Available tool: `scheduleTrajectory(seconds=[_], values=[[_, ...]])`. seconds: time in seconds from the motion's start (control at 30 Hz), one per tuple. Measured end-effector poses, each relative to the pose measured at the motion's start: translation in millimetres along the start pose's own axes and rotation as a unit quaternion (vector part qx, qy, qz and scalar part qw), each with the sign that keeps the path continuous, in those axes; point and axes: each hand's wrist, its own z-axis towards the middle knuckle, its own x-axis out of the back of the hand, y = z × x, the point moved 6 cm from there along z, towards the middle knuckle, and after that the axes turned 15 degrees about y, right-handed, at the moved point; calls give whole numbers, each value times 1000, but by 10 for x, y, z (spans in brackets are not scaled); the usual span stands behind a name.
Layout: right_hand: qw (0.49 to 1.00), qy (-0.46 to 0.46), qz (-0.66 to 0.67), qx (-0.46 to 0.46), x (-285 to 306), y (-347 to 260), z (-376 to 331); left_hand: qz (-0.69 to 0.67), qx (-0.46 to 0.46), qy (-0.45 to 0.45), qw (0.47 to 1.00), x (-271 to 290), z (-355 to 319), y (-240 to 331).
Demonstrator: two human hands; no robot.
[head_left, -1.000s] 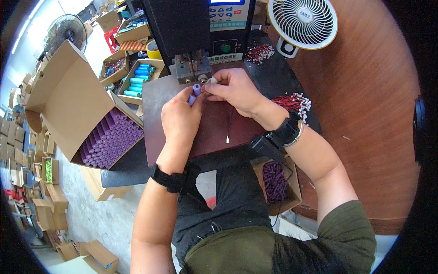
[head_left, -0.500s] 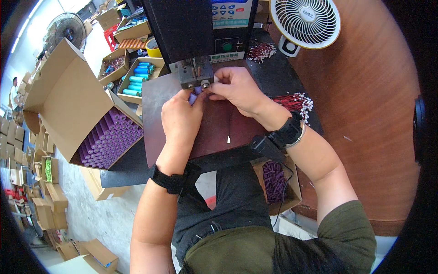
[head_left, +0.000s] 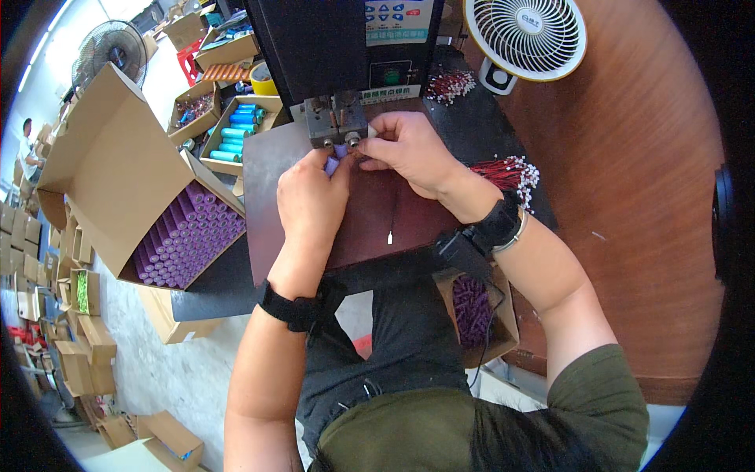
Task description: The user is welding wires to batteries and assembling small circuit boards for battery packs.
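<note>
My left hand (head_left: 312,189) is closed around a purple cylindrical battery cell (head_left: 332,166), holding it under the head of a black spot welder (head_left: 336,122). The cell is mostly covered by my fingers. Just right of it, my right hand (head_left: 409,149) is pinched at the welder's right electrode. A thin wire lead (head_left: 392,220) with a small white connector runs down the dark red work mat (head_left: 362,212) from beneath the right hand. My fingers hide the wire's upper end and the contact at the cell.
An open carton (head_left: 110,173) of purple cells stands at left, with a box of blue and teal cells (head_left: 233,134) behind. Red wire leads (head_left: 507,177) lie at right near a white fan (head_left: 527,35). Below the table edge sits a box of purple pieces (head_left: 473,315).
Both hands stay almost in place at the welder. The hanging wire's connector has shifted slightly up and left in the picture, and the whole view has moved a little.
</note>
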Motion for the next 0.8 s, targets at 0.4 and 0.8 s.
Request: scheduleTrajectory(seconds=[0.4, 0.8], values=[[939, 104, -207, 256, 200, -602, -477, -85, 31, -16, 996, 208, -94, 34], [709, -145, -475, 500, 72, -338, -1316, -266, 181, -81, 943, 428, -294, 18]])
